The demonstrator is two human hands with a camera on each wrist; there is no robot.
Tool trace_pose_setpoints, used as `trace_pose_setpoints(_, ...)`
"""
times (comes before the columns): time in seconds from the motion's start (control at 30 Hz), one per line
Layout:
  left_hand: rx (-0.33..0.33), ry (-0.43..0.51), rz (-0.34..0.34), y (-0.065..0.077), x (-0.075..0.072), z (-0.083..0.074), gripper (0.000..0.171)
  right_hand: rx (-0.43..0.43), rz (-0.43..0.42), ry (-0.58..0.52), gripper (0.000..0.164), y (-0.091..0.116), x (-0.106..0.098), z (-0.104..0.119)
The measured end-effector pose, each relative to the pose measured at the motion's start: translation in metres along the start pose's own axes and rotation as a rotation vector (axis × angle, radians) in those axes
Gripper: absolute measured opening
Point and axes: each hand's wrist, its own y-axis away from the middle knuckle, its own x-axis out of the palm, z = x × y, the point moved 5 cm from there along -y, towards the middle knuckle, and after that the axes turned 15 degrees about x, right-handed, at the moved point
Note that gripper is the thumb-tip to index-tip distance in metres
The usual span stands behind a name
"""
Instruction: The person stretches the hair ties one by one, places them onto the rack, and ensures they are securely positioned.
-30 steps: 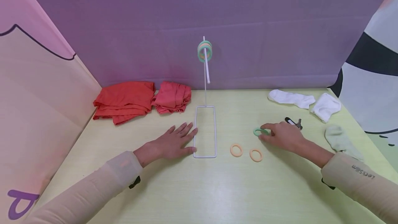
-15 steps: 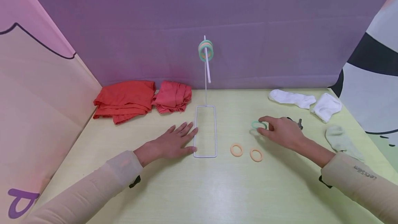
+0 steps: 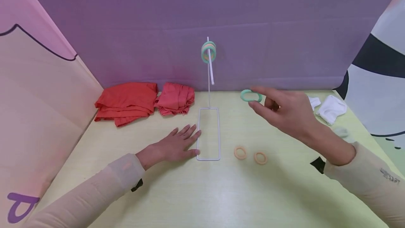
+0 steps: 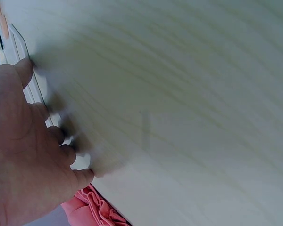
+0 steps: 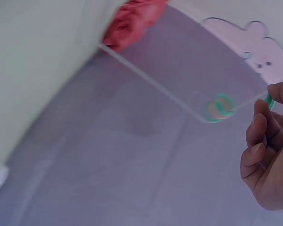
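A green ring [image 3: 245, 97] is pinched between the thumb and index finger of my right hand [image 3: 291, 113], held up over the table right of the stand. My left hand [image 3: 172, 146] lies flat with spread fingers, its fingertips and thumb on the left side of the white wire stand [image 3: 219, 134]. Several green and peach rings [image 3: 203, 54] hang on the stand's upper arm. Two peach rings, one nearer the stand [image 3: 236, 155] and one farther right [image 3: 255, 159], lie on the table. In the right wrist view, the held green ring [image 5: 269, 100] is mostly hidden by fingers.
Folded red cloth [image 3: 128, 97] and a smaller red cloth [image 3: 177, 97] sit at the back left. White socks [image 3: 332, 108] and a pale green sock [image 3: 341, 132] lie at the right, partly behind my right arm. A purple curtain [image 3: 142, 45] closes off the back.
My right hand has picked the green ring off the table and raised it, up and slightly left. It now covers the keys and part of a white sock. The left hand stays put.
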Motion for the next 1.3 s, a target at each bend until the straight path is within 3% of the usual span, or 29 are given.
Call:
trace_pose_setpoints(0.2,-0.002,-0.002,-0.001,0.001,0.000,0.000,0.081,-0.173,-0.097,-0.050,0.032,-0.017,-0.013,0.055)
trace_pose_setpoints(0.4,-0.007,-0.005,0.008,0.001,0.000,0.000,0.081,-0.243,-0.156,-0.033,0.023,-0.029,-0.002,0.075)
trace_pose_setpoints(0.63,-0.011,-0.002,0.019,0.001,0.000,0.000,0.081,-0.277,-0.217,0.080,0.024,-0.043,0.016,0.069)
trace_pose_setpoints(0.83,-0.014,0.002,0.016,0.001,-0.001,-0.001,0.080,-0.232,-0.233,0.164,0.024,-0.057,0.036,0.054)
trace_pose_setpoints(1.3,-0.011,-0.001,0.008,0.001,0.000,-0.001,0.080,-0.137,-0.251,0.212,0.020,-0.082,0.058,0.035)
